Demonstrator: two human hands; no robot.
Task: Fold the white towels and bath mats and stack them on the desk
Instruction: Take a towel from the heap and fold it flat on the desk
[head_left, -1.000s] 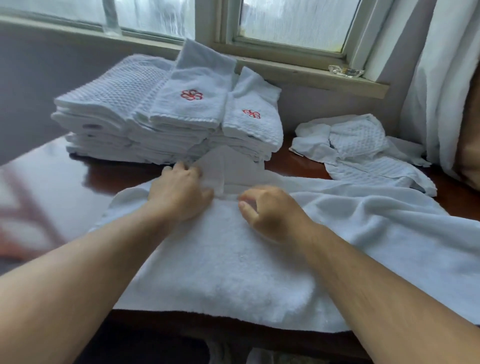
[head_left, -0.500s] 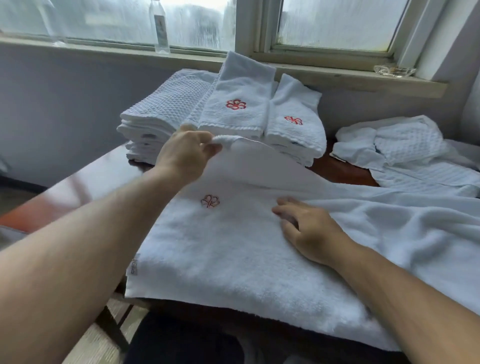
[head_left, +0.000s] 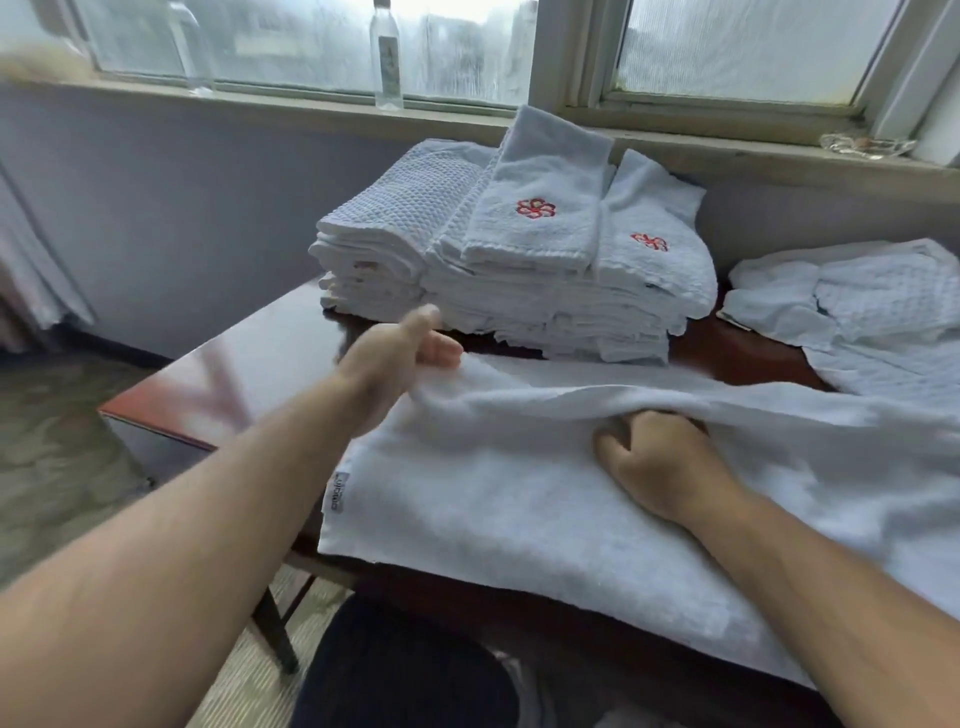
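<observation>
Two hands work one white towel (head_left: 519, 493) lying lower centre on desk (head_left: 270, 364); right hand (head_left: 660, 457) curls round its raised fold; left hand (head_left: 395, 358) at far-left edge, blurred, grip unclear. Judged soft, limp: take corners. Beyond: folded stack (head_left: 519, 270).

No legible txt: tag (head_left: 340, 493) on towel (head_left: 493, 499) too small, bottle label (head_left: 388, 58) blurred (red flower logos (head_left: 535, 208) on stack (head_left: 519, 304), wordless).

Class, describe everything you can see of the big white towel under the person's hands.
The white towel is fluffy terry, spread on the dark wooden desk, reaching its near edge. A grey label sits at its left edge. A raised fold runs across it: the left hand grips the fold's left end, the right hand has its fingers tucked under it.
</observation>
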